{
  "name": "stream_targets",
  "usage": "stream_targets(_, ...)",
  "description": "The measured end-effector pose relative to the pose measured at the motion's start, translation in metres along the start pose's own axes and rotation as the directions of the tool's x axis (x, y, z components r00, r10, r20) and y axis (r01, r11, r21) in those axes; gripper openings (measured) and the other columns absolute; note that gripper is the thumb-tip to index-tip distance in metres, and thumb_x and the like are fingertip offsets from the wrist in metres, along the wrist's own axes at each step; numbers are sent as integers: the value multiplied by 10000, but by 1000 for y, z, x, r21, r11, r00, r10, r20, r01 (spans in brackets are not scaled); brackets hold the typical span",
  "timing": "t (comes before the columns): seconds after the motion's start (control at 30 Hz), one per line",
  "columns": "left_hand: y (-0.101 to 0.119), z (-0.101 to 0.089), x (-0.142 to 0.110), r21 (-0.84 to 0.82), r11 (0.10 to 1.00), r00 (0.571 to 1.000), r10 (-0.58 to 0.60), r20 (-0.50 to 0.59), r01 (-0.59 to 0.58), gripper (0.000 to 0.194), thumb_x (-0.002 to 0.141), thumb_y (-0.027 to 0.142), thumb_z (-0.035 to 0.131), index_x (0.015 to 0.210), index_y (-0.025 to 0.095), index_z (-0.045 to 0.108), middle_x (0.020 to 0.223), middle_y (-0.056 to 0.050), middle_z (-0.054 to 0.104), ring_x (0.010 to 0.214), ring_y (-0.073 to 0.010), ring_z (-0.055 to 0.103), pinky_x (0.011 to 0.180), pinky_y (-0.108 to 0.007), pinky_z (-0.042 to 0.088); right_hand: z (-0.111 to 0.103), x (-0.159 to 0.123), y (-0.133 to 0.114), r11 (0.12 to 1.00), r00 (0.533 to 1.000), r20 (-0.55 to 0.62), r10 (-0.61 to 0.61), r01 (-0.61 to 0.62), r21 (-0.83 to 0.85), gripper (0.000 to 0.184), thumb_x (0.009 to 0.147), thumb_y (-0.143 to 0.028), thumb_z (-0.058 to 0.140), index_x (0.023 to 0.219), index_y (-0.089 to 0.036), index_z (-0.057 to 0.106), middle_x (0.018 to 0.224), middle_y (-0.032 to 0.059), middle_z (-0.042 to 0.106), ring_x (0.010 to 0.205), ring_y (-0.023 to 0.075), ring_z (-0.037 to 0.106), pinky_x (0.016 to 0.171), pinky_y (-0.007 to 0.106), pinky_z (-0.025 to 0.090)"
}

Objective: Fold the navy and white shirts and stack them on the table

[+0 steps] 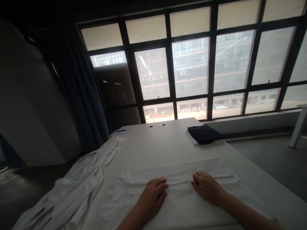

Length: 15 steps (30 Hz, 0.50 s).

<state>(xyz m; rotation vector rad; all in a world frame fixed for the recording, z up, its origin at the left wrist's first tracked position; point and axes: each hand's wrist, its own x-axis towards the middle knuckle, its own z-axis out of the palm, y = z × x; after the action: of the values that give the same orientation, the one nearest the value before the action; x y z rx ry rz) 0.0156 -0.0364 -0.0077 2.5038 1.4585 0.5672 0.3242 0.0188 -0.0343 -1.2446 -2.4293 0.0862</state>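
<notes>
A white shirt [192, 210] lies spread on the table in front of me, its front edge running past the bottom of the view. A raised crease runs across it between my hands. My left hand [154, 195] rests on the cloth with its fingers slightly bent and its thumb apart. To the right, my right hand [205, 187] has its fingers curled together at the crease, pinching the fabric. A loose flap of the shirt, perhaps a sleeve, reaches left of my left hand.
Several crumpled white garments [83, 179] hang over the table's left edge. A folded dark garment [205, 134] lies on white cloth at the back right. The white table [153, 143] carries a pen [121, 130] on paper at the far left. Large windows [190, 67] stand behind.
</notes>
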Motion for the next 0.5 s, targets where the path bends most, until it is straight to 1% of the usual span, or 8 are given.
stream_targets(0.1, -8, 0, 0, -48, 997, 997, -67, -31, 65, 184, 950, 301, 569, 1103, 300, 672, 1349, -12, 644, 1263, -218, 558, 1113, -385, 407, -5, -2, 8, 1000, 1000, 22, -7, 7, -18, 317, 1001, -355, 428, 767, -211, 586, 818, 51, 643, 786, 196, 587, 750, 312, 412)
stream_targets(0.23, -8, 0, 1, -52, 994, 993, -104, -55, 101, 78, 933, 312, 602, 960, 268, 660, 1268, -32, 684, 1180, -229, 601, 1068, -398, 434, -13, -6, 19, 995, 998, 61, -4, 10, -104, 448, 1024, -404, 379, 709, -206, 628, 769, 65, 673, 760, 196, 616, 727, 304, 396)
stream_targets(0.37, -5, 0, 2, -32, 993, 992, -115, -58, 114, 93, 941, 309, 587, 890, 256, 643, 1250, -46, 689, 1162, -241, 605, 1055, -414, 440, -19, -9, 26, 991, 996, 73, 50, -40, -130, 549, 1043, -439, 321, 671, -208, 652, 694, 64, 691, 655, 181, 627, 651, 294, 365)
stream_targets(0.5, -6, 0, 2, -17, 994, 992, -113, -56, 113, 101, 951, 296, 569, 891, 251, 637, 1256, -49, 684, 1161, -241, 601, 1049, -416, 441, -25, -14, 42, 987, 991, 92, 97, -84, -136, 558, 1026, -511, 341, 683, -213, 666, 662, 61, 695, 605, 183, 626, 600, 290, 327)
